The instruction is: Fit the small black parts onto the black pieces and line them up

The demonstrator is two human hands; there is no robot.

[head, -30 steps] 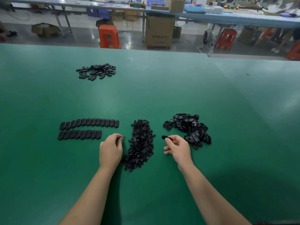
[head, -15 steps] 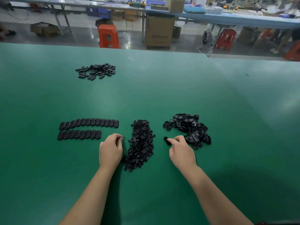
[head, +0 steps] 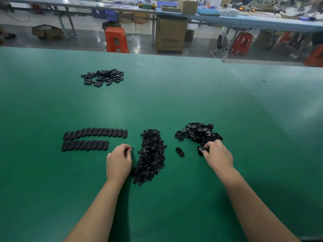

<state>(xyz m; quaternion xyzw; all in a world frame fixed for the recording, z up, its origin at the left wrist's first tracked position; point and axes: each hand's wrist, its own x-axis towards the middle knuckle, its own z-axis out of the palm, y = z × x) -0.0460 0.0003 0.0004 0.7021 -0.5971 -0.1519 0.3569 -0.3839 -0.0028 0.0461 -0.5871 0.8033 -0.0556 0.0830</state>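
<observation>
Partly hidden: the fingertips of both hands are curled under; whether the left hand (head: 119, 160) holds anything cannot be told.
Right hand (head: 217, 154): fingers are curled onto a black oval piece (head: 201, 150) at the near edge of the loose pile (head: 198, 132).
Small parts heap (head: 151, 154): glossy, tangled, kept between the hands.
Single piece (head: 179, 152): laid alone on the green table (head: 174, 102).
Finished rows (head: 90, 138): lined up at left.

The bench (head: 174, 102) was plain green. Every heap on it was black: the small parts (head: 151, 156) at centre, the oval pieces (head: 198, 132) to their right, and two rows (head: 90, 138) at left. Orange-red stools (head: 116, 40) stood in the upper frame.
</observation>
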